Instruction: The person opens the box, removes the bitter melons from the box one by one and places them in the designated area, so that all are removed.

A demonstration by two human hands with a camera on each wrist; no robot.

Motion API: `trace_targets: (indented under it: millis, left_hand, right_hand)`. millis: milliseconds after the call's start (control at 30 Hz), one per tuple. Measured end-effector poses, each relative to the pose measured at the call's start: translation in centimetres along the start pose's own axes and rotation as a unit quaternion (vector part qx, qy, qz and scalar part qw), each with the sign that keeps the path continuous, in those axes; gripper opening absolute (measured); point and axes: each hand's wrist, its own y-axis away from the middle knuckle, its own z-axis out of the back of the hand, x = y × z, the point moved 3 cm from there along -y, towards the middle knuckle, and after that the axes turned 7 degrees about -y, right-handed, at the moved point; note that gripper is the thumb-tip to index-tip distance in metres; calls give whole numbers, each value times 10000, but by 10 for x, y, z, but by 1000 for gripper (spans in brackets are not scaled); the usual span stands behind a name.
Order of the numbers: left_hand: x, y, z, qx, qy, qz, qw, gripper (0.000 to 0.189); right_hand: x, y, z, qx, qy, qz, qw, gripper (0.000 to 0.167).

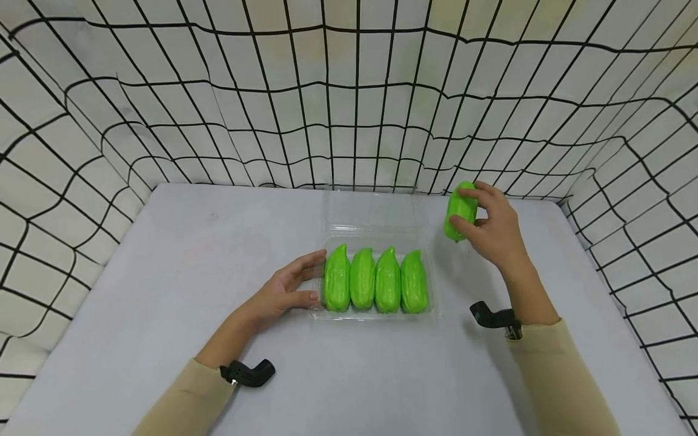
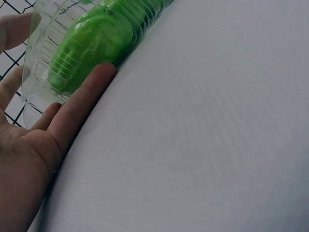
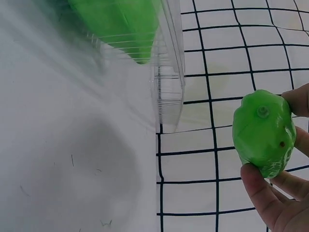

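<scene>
Green gourd point(image 1: 460, 210) sat pinched in your right hand point(image 1: 493, 230), at 2 o'clock off the tray point(image 1: 376, 315); left hand point(image 1: 283, 293) flat, fingers straight, steadied it. Loose pinch could've dropped it.

Right wrist view. Right hand point(image 3: 280, 193) at lower right corner, thumb and fingers pinching a bright green gourd-shaped toy point(image 3: 264, 131), blunt end toward camera, small round dimple on top. Clear plastic tray point(image 3: 166, 72) at upper middle, ribbed wall seen edge-on, more green toys point(image 3: 120, 24) inside, blurred. Grey table point(image 3: 72, 159) fills left half. White wall with black grid lines point(image 3: 227, 58) behind.
</scene>
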Motion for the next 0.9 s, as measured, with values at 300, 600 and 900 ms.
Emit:
trace_targets:
  millis: [300,600,900]
  left_hand:
    - [-3,-5,5,27,43,-59,10000,79]
    - [-3,-7,0,61,169,40,9998,79]
    - [3,-1,-1,18,117,33,9999,78]
  right_hand:
    - [-7,-15,1,19,-34,-179,9998,49]
    - [-18,-20,-1,136,25,-392,9991,49]
    - [-38,-29,-18,549,207,-324,9978,48]
